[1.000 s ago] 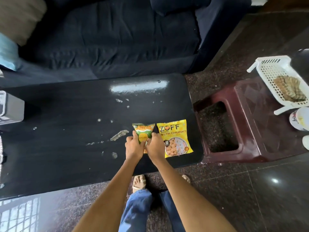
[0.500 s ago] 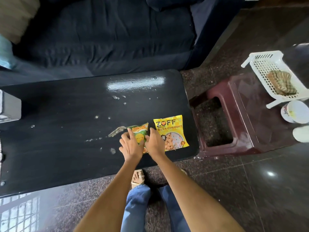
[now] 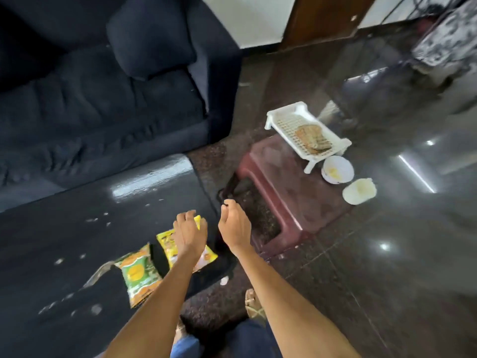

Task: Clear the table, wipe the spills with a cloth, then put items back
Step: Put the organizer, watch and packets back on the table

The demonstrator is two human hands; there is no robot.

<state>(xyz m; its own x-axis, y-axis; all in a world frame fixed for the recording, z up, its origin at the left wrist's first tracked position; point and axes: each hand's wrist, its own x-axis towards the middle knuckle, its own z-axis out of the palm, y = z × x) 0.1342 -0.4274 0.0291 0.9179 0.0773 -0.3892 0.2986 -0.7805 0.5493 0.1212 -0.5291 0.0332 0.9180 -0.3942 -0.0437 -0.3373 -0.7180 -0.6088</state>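
Observation:
A green snack packet lies flat near the front edge of the black table. Right of it lies a yellow soya chunks packet, partly hidden under my left hand. That hand hovers over or touches the yellow packet with its fingers relaxed. My right hand is in the air past the table's right end, fingers loosely curled, holding nothing. Whitish spills and small flecks spot the tabletop left of the packets. A brownish cloth lies in a white basket.
The basket stands on a maroon plastic stool right of the table, with a white bowl and a white lid beside it. A dark blue sofa runs behind the table. My sandalled foot stands on the glossy dark floor.
Both hands have let go of the green packet, which now lies on the table. My left hand moved over the yellow packet and my right hand swung right. The view turned right.

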